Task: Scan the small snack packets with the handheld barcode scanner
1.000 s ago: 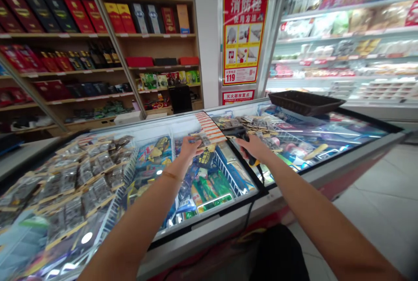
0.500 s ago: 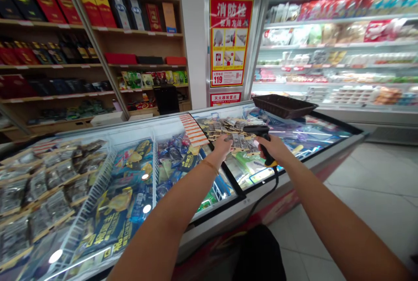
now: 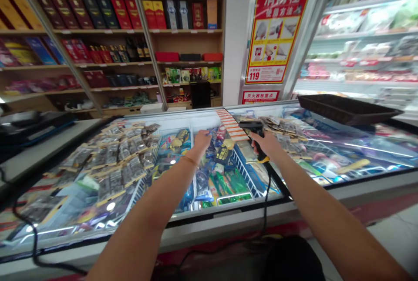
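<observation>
My right hand (image 3: 267, 146) is wrapped round the grip of a black barcode scanner (image 3: 253, 126) with a yellow base. Its head points left, and a black cable (image 3: 267, 189) hangs from the grip. My left hand (image 3: 201, 138) is over the middle of the chest freezer, its fingers curled; whatever they may hold is hidden. Between the hands, a sheet of orange-and-white striped strips (image 3: 232, 126) lies on the freezer glass. Small dark packets on cards (image 3: 120, 155) spread across the glass to the left, and more packets (image 3: 284, 131) lie beyond my right hand.
The chest freezer (image 3: 228, 218) holds bagged goods in wire baskets. A brown tray (image 3: 349, 108) stands on its right end. On the left is a counter (image 3: 48, 142) with dark equipment and a cable. Shelves of boxes and bottles line the back; a lit cooler (image 3: 362, 46) is at right.
My view has swung left, bringing the left counter into sight. Both hands have moved left along the freezer, away from the right-hand packets. The scanner stays in my right hand.
</observation>
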Motion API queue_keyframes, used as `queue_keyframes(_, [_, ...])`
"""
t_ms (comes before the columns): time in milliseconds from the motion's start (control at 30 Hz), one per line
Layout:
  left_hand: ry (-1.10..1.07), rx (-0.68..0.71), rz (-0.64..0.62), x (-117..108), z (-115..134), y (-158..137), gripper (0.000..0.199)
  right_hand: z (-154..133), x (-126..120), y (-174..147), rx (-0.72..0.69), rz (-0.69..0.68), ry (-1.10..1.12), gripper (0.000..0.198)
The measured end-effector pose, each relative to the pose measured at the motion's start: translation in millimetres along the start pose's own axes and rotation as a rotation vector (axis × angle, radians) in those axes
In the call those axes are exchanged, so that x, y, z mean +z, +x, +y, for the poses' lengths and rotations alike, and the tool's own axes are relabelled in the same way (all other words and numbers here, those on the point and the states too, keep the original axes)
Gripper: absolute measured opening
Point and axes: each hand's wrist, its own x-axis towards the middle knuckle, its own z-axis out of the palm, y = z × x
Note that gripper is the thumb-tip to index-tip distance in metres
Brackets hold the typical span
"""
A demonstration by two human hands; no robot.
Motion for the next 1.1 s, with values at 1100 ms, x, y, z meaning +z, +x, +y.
queue_keyframes(1100, [0.972, 0.259, -0.003, -74.8, -30.1, -38.7, 0.03, 14.4, 94.9, -14.8, -0.107, -0.276, -0.125, 0.022])
